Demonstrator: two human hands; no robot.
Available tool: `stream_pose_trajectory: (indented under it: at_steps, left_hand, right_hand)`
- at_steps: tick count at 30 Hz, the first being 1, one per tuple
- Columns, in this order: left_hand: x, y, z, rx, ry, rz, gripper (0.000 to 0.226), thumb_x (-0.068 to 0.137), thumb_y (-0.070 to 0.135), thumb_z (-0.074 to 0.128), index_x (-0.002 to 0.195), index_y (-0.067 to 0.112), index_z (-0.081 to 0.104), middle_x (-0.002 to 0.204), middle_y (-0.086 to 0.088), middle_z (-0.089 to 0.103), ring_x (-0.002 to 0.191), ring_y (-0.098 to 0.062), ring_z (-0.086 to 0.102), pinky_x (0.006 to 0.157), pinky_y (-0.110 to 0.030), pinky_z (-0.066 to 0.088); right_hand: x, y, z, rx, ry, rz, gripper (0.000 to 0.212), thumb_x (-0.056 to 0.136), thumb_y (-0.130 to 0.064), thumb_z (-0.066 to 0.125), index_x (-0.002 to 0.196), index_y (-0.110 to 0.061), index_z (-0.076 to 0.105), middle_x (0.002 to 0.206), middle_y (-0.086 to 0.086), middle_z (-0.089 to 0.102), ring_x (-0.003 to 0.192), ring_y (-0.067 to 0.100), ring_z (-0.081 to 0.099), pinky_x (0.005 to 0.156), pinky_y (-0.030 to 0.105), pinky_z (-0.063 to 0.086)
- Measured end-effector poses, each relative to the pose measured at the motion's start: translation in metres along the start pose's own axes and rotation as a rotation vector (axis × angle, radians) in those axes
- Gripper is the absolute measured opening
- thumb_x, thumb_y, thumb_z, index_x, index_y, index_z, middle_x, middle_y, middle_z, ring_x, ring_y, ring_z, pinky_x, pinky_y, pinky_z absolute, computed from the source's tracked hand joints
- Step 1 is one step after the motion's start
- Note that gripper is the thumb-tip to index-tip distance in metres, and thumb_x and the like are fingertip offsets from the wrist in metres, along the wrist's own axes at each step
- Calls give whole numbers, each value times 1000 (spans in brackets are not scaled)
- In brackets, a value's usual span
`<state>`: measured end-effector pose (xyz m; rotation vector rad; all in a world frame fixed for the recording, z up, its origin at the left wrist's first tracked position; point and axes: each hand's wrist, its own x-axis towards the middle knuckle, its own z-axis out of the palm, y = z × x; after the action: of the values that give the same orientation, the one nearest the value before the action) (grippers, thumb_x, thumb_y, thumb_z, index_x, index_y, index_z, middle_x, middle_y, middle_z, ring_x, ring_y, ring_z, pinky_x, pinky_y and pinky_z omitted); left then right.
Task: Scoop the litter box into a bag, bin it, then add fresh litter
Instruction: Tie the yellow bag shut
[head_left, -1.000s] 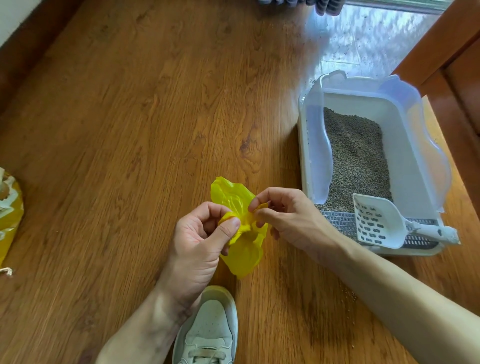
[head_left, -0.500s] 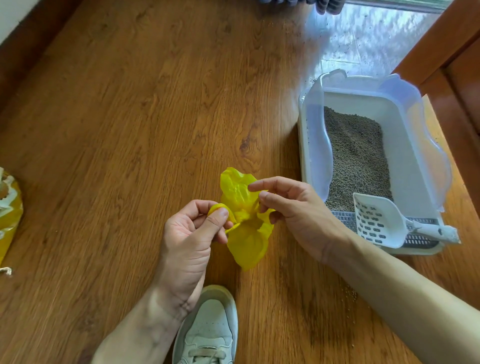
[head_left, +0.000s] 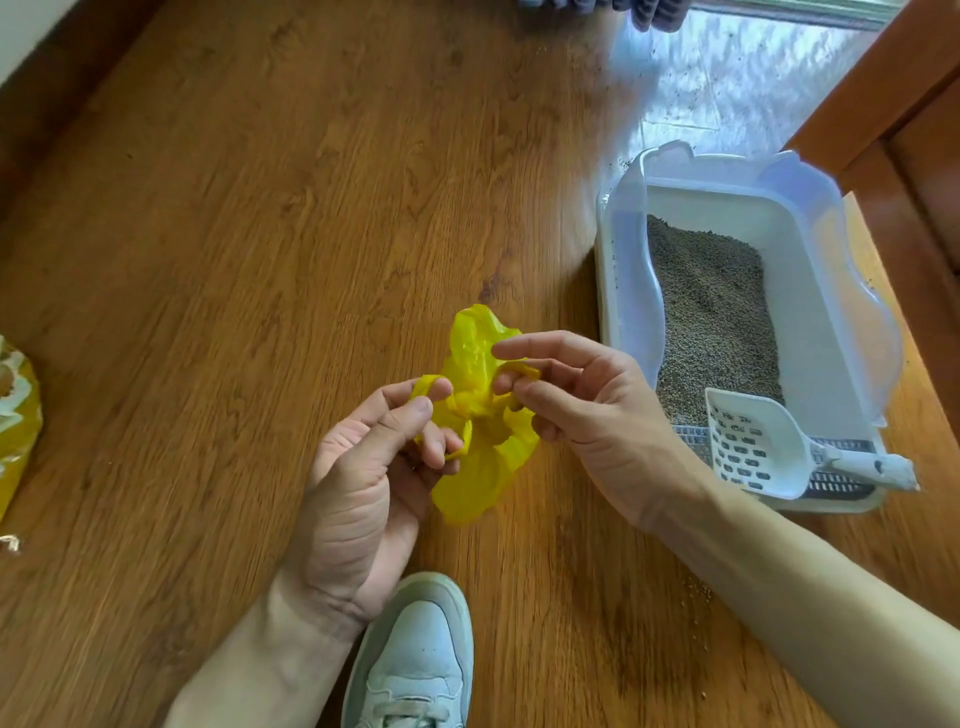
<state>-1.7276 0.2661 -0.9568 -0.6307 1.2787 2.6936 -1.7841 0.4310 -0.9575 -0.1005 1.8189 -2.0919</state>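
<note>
Yellow bag (head_left: 480, 457), thin, limp and likely slippery, pinched at its crumpled mouth by left hand (head_left: 363, 483) and right hand (head_left: 587, 410), beside the litter box (head_left: 623, 291).

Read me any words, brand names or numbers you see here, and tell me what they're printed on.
None can be read.
Yellow package at the left edge: white printing, cut off and blurred, unreadable.
White scoop, litter box, yellow bag and shoe: no lettering visible.
</note>
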Motion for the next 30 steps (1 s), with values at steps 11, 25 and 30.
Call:
stream_pose_trajectory:
  at_steps: [11, 25, 30]
  left_hand:
    - [-4, -10, 7, 292, -90, 109, 34, 90, 31, 50, 116, 20, 70, 97, -11, 76, 85, -18, 69, 70, -26, 55]
    - [1, 1, -5, 645, -56, 364, 38, 71, 38, 77, 107, 28, 70, 99, 4, 70, 77, -10, 59, 65, -22, 50]
    - [7, 1, 2, 818, -192, 344, 40, 70, 44, 76, 107, 28, 72, 124, 9, 63, 95, -17, 65, 70, -33, 56]
  right_hand:
    - [-9, -6, 14, -447, -37, -161, 34, 84, -23, 72, 117, -28, 64, 84, -7, 65, 70, 30, 58, 63, 36, 50]
    - [-9, -16, 11, -504, 32, -242, 25, 89, -11, 58, 110, -24, 64, 74, 0, 60, 60, 24, 52, 57, 38, 47]
    - [-9, -23, 8, -610, -120, -293, 27, 93, -7, 61, 117, -18, 58, 70, -1, 56, 61, 25, 51, 60, 43, 46]
